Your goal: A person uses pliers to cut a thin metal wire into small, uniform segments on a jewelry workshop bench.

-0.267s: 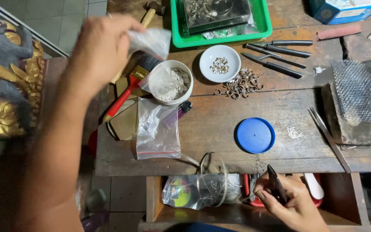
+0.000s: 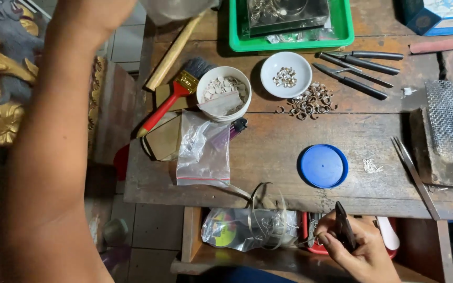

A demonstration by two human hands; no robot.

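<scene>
My left hand (image 2: 98, 11) is raised at the top edge, mostly cut off, and grips a small clear plastic bag (image 2: 184, 7) above the bench. Below it stands a white cup (image 2: 224, 93) holding small silvery pieces. My forearm runs down the left side. At the bottom, over an open drawer, my right hand (image 2: 360, 254) holds black pliers (image 2: 343, 230). A white dish (image 2: 286, 74) of small metal rings and a loose pile of rings (image 2: 310, 104) lie right of the cup.
On the wooden bench (image 2: 268, 136) lie a clear zip bag (image 2: 204, 152), a blue lid (image 2: 323, 166), a red-handled brush (image 2: 176, 93), dark pliers (image 2: 357, 68), tweezers (image 2: 415, 175), a green tray (image 2: 289, 41) and a wire mesh block (image 2: 452, 126). A crumpled bag (image 2: 242, 229) fills the drawer.
My left hand has lifted the small bag up and away from the white cup, toward the top edge. The cup's contents now show. My right hand has stayed in place.
</scene>
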